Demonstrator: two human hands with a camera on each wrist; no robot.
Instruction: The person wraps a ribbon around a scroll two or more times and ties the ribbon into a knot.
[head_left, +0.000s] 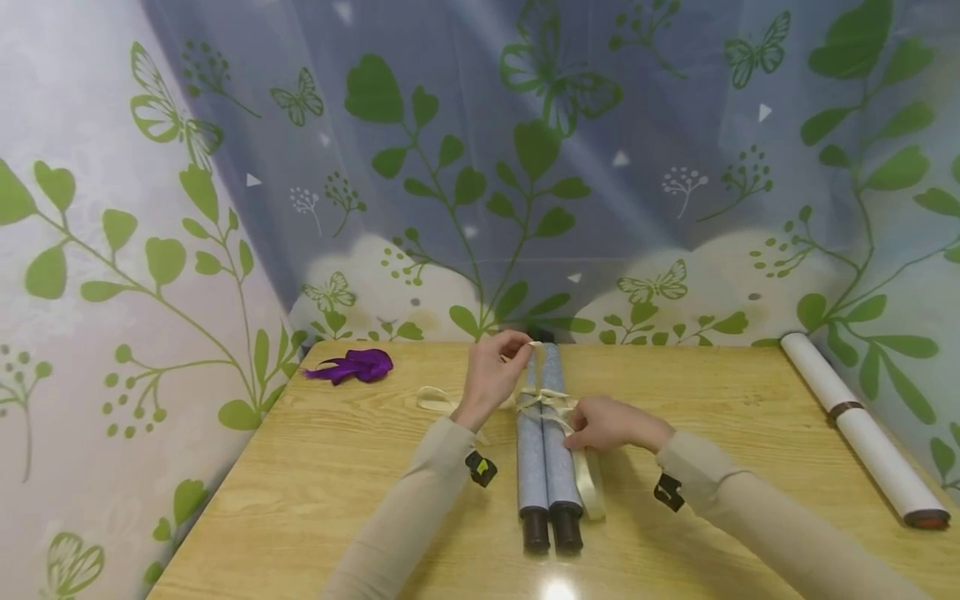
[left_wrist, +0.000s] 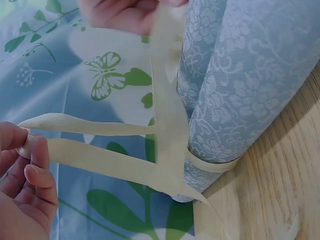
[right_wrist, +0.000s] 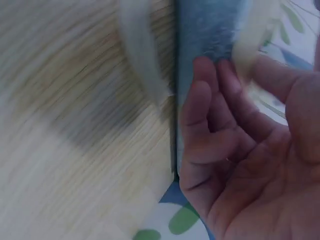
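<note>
A scroll (head_left: 532, 458) with two side-by-side rolls of pale blue floral fabric and dark end knobs lies lengthwise on the table. Cream ribbon (left_wrist: 170, 120) wraps its middle. Above the rolls' far half, my left hand (head_left: 495, 371) pinches a ribbon loop between thumb and fingertips, drawn out from the wrap in the left wrist view. On the other side, close against the right roll, my right hand (head_left: 606, 422) pinches another stretch of ribbon between thumb and index finger. Its remaining fingers curl beside the blue fabric in the right wrist view. One ribbon tail hangs down along the right roll.
A crumpled purple cloth (head_left: 360, 365) lies at the table's back left. Along the right edge rests a white roll (head_left: 873, 437) with a brown band. Another cream ribbon loop (head_left: 435, 400) spreads over the wood left of the scroll. A leaf-patterned curtain (head_left: 480, 167) stands behind the table.
</note>
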